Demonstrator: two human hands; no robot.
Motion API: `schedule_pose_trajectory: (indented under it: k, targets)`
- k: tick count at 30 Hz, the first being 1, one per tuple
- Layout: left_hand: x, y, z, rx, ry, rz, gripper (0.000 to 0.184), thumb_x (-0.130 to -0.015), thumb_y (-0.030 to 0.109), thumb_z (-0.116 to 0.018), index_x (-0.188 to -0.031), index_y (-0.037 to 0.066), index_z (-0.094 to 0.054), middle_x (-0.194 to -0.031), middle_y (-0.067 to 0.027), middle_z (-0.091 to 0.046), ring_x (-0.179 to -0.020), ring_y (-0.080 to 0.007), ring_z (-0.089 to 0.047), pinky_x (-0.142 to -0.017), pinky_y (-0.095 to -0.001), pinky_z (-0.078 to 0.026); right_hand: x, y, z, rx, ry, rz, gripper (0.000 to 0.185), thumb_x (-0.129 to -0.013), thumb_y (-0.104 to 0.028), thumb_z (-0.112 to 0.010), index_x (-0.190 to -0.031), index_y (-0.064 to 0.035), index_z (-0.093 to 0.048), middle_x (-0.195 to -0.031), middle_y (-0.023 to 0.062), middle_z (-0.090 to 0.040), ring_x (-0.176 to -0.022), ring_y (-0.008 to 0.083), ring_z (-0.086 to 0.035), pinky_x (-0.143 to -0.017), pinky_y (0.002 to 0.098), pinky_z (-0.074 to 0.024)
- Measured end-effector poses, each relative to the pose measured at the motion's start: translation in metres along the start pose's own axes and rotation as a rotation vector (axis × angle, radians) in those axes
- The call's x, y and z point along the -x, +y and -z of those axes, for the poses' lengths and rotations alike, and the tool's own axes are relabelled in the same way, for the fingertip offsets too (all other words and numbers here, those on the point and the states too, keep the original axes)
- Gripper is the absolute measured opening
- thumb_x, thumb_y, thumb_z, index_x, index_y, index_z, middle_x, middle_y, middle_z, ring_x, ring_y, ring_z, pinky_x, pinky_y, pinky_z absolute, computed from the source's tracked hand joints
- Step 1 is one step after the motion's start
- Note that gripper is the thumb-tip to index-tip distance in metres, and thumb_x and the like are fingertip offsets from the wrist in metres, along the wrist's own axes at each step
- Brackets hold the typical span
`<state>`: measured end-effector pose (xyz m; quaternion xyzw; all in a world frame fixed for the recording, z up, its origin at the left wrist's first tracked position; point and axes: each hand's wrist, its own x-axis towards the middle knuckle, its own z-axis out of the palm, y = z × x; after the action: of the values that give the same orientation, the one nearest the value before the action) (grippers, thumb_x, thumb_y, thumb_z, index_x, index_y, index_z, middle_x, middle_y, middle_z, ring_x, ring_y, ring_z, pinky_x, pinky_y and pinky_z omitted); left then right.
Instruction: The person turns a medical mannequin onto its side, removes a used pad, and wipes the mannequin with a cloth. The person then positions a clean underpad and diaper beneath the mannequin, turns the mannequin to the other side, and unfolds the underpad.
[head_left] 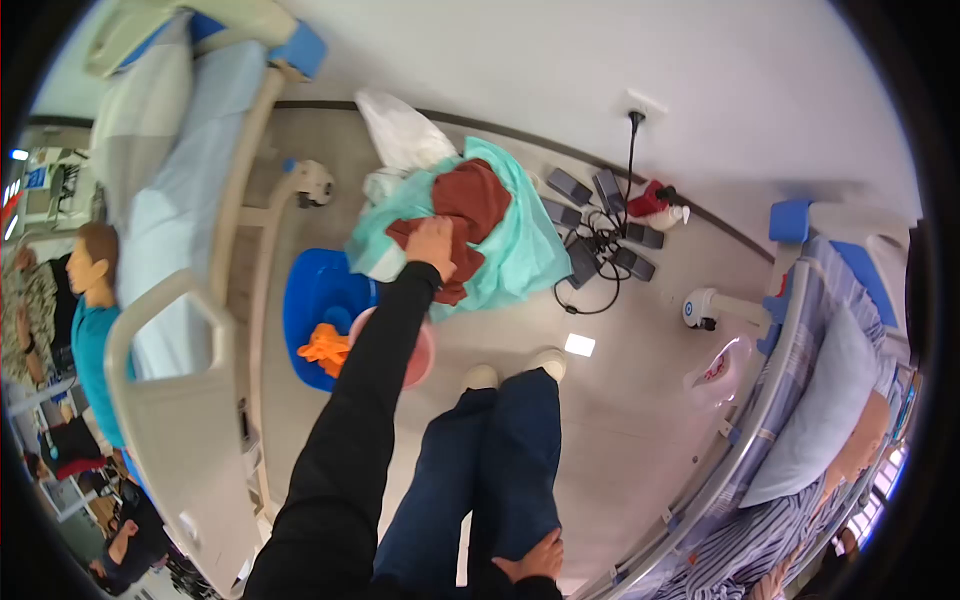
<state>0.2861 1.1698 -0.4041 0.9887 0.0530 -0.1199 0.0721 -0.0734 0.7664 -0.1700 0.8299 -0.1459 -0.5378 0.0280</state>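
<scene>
My left hand (432, 246) reaches down to a reddish-brown cloth (470, 200) and is closed on its near part. The cloth lies bunched on a teal plastic sheet (525, 235) on the floor by the wall. A white plastic bag (400, 130) sits at the far side of the sheet. Close to my left forearm are a blue basin (305, 290) with an orange cloth (325, 346) in it and a pink basin (420, 355), partly hidden by my sleeve. My right hand (540, 558) rests on my right thigh with its fingers spread.
Black power adapters and tangled cables (600, 245) lie on the floor at the wall. A pink bedpan-like container (720, 368) stands near the right bed (800, 300). The left bed (180, 350) has a manikin beside it. People are at the far left.
</scene>
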Motion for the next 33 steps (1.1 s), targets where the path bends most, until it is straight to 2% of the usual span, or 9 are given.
schedule_pose_trajectory:
  k: [4,7,9,17,21,26,29,31,33]
  targets:
    - [-0.053,0.002,-0.069,-0.239,-0.047,0.055,0.114,-0.048,0.028,-0.089,-0.141,0.005,-0.026,-0.135,-0.0137,-0.048,-0.130,-0.0297,-0.041,-0.103,-0.0452,-0.036,-0.008,-0.015,0.030,-0.161,0.013,-0.054,0.115,-0.062,-0.053,-0.080,-0.147,-0.0058,-0.018,-0.153,0.0159,-0.022,-0.136,0.0412,-0.026,-0.107,0.0515,-0.0298]
    - [-0.047,-0.012,-0.115,-0.285,-0.104,0.077,0.040,-0.063,0.024,-0.075,-0.098,0.008,-0.062,-0.096,-0.0109,-0.066,-0.090,-0.0315,-0.062,-0.087,-0.0468,-0.041,-0.008,-0.010,0.024,-0.381,0.064,-0.015,0.113,-0.070,-0.056,-0.075,-0.149,-0.0092,-0.008,-0.156,0.0121,-0.013,-0.139,0.0417,-0.018,-0.113,0.0528,-0.0176]
    - [-0.021,0.016,-0.068,-0.196,-0.113,0.102,0.020,-0.069,0.023,-0.067,-0.081,0.007,-0.065,-0.093,-0.0139,-0.066,-0.089,-0.0316,-0.061,-0.081,-0.0470,-0.042,-0.017,-0.007,0.006,-0.173,0.280,0.028,0.133,-0.043,-0.051,-0.087,-0.140,0.0045,-0.016,-0.124,0.0264,-0.041,-0.117,0.0403,-0.043,-0.102,0.0472,-0.0345]
    - [0.130,0.118,0.120,0.923,-0.297,0.258,0.057,-0.067,0.028,-0.078,-0.113,-0.001,-0.060,-0.102,-0.0168,-0.067,-0.094,-0.0262,-0.065,-0.081,-0.0340,-0.050,0.021,0.007,0.000,-0.661,0.041,0.045,0.088,-0.070,-0.041,-0.078,-0.132,0.0061,-0.036,-0.121,0.0249,-0.050,-0.112,0.0392,-0.051,-0.097,0.0427,-0.0423]
    - [0.213,0.238,0.252,1.013,-0.357,-0.090,0.049,-0.072,0.024,-0.077,-0.109,-0.003,-0.061,-0.096,-0.0123,-0.068,-0.089,-0.0205,-0.064,-0.081,-0.0324,-0.049,0.145,0.033,0.172,-1.216,0.840,0.428,0.065,-0.081,-0.021,-0.070,-0.133,0.0022,-0.040,-0.130,0.0256,-0.047,-0.122,0.0411,-0.044,-0.102,0.0412,-0.0380]
    - [0.346,0.371,0.431,1.152,-0.911,-0.421,0.059,-0.075,0.010,-0.071,-0.130,-0.002,-0.051,-0.117,-0.0092,-0.063,-0.105,-0.0180,-0.061,-0.091,-0.0306,-0.047,0.245,0.129,0.198,-1.408,1.261,0.128,0.073,-0.082,-0.035,-0.069,-0.136,0.0026,-0.038,-0.136,0.0262,-0.042,-0.127,0.0397,-0.040,-0.107,0.0417,-0.0319]
    - [0.420,0.425,0.526,1.253,-1.398,-0.427,0.063,-0.075,-0.003,-0.066,-0.133,-0.005,-0.045,-0.122,-0.0114,-0.059,-0.112,-0.0190,-0.057,-0.097,-0.0326,-0.044,0.209,0.220,0.087,-1.790,1.063,-0.251,0.072,-0.087,-0.047,-0.060,-0.135,0.0031,-0.039,-0.137,0.0246,-0.041,-0.128,0.0364,-0.040,-0.104,0.0403,-0.0359]
    - [0.430,0.440,0.554,1.179,-1.614,-0.495,0.064,-0.074,-0.006,-0.064,-0.134,-0.005,-0.043,-0.123,-0.0124,-0.059,-0.112,-0.0210,-0.057,-0.099,-0.0336,-0.043,0.210,0.257,0.030,-2.857,0.351,0.363,0.077,-0.090,-0.060,-0.045,-0.137,0.0011,-0.037,-0.139,0.0221,-0.040,-0.129,0.0331,-0.040,-0.103,0.0397,-0.0375]
    - [0.455,0.469,0.569,1.059,-1.819,-0.513,0.064,-0.072,-0.007,-0.064,-0.133,-0.005,-0.044,-0.123,-0.0132,-0.059,-0.113,-0.0216,-0.057,-0.099,-0.0336,-0.044,0.236,0.266,-0.012,-3.050,0.045,0.835,0.076,-0.090,-0.061,-0.044,-0.135,0.0003,-0.038,-0.137,0.0203,-0.042,-0.127,0.0326,-0.042,-0.102,0.0407,-0.0381]
